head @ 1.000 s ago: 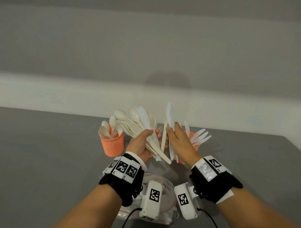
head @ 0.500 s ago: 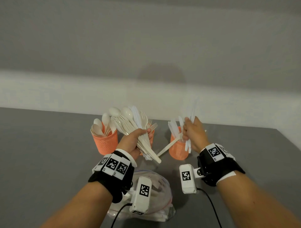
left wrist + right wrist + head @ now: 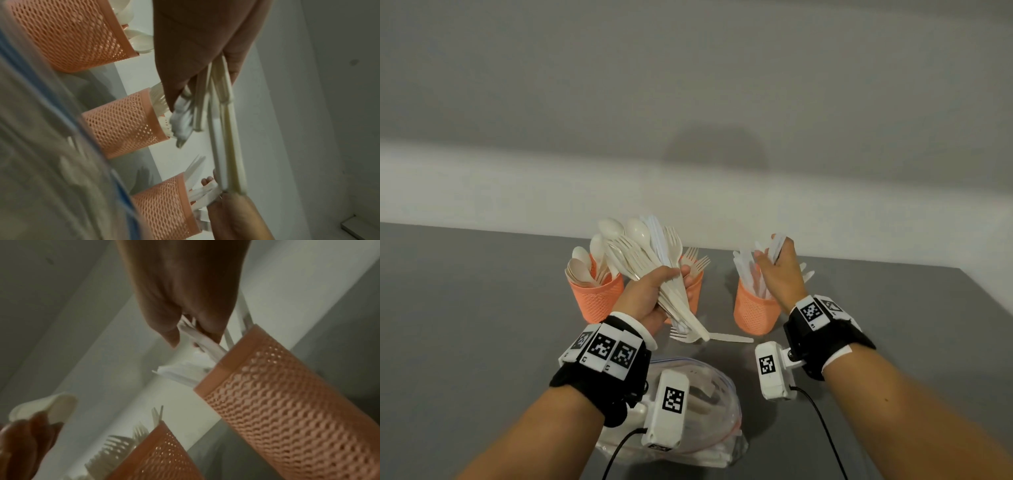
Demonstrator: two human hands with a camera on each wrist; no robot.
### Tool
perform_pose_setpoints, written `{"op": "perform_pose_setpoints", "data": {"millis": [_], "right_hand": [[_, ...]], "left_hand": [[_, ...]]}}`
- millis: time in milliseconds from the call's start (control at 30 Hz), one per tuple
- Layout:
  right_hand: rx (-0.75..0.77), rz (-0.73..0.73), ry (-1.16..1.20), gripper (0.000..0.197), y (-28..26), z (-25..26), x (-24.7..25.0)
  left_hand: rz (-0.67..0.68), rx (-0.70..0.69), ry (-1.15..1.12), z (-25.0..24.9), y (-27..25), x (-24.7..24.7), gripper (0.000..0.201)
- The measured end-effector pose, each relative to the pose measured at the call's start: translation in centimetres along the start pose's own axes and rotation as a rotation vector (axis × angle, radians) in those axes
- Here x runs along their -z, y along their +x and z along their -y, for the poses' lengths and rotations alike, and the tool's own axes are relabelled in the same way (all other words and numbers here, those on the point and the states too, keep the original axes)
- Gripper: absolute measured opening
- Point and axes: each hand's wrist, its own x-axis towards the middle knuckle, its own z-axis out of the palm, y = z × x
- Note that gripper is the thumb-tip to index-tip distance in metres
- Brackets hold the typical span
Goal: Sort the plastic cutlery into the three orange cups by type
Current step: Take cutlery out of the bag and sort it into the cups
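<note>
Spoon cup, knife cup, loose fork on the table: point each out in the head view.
spoon cup [image 3: 594,301], head view, mesh wall below the rim.
knife cup [image 3: 753,313], head view, front of mesh wall.
loose fork [image 3: 681,334], head view, tines end, lying on the table near the left hand's bundle.

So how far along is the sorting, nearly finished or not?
Partly done. The left cup already has spoons, the middle cup forks and the right cup knives. The right hand is putting knives into the right cup. The left hand grips a mixed bundle that is not yet sorted, and a fork and a knife lie loose on the table.
</note>
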Motion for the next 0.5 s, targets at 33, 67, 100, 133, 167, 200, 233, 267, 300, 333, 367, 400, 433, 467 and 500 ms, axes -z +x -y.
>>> {"op": "perform_pose_setpoints", "data": {"millis": [33,67,100,133,167,200,233,267,300,333,367,400,433,467,500], "right_hand": [[0.056,-0.027,-0.067,0.052,-0.1,0.4,-0.1],[0.149,-0.063,-0.124,0.059,-0.4,1.0,-0.2],[0.27,-0.098,-0.175,0.06,-0.8,1.7,-0.3],[0.395,-0.12,-0.225,0.057,-1.2,2.3,-0.6],[0.496,-0.122,-0.276,0.053,-1.6,2.8,-0.9],[0.56,-0.105,-0.327,0.049,-1.9,3.0,-1.1],[0.587,-0.082,-0.375,0.046,-2.0,3.0,-1.4],[0.588,-0.065,-0.413,0.043,-2.1,2.8,-1.5],[0.572,-0.062,-0.429,0.04,-2.1,2.4,-1.5],[0.547,-0.076,-0.411,0.037,-2.1,2.0,-1.3],[0.517,-0.105,-0.359,0.034,-1.9,1.7,-0.9],[0.484,-0.144,-0.289,0.032,-1.7,1.5,-0.4],[0.44,-0.186,-0.222,0.031,-1.3,1.4,0.2],[0.383,-0.221,-0.172,0.03,-0.9,1.3,0.8],[0.319,-0.241,-0.146,0.03,-0.4,1.2,1.4]], "left_hand": [[-0.012,0.003,0.002,0.0,0.0,0.2,0.016],[-0.023,0.006,-0.002,0.0,0.1,0.4,0.015],[-0.033,0.01,-0.01,0.0,0.1,0.5,0.014],[-0.042,0.012,-0.016,0.0,0.1,0.6,0.014],[-0.05,0.013,-0.023,-0.1,0.0,0.6,0.014],[-0.056,0.01,-0.027,-0.2,-0.1,0.6,0.013],[-0.062,0.01,-0.036,-0.2,-0.3,0.6,0.013],[-0.069,0.012,-0.044,-0.3,-0.4,0.7,0.014],[-0.076,0.017,-0.05,-0.4,-0.5,0.7,0.014],[-0.082,0.022,-0.052,-0.5,-0.7,0.8,0.014],[-0.086,0.025,-0.054,-0.6,-0.8,0.9,0.014],[-0.091,0.025,-0.055,-0.7,-0.9,1.1,0.015],[-0.099,0.021,-0.055,-0.9,-1.0,1.2,0.014],[-0.112,0.017,-0.057,-1.0,-1.0,1.4,0.014],[-0.124,0.014,-0.061,-1.0,-1.1,1.5,0.014]]}}
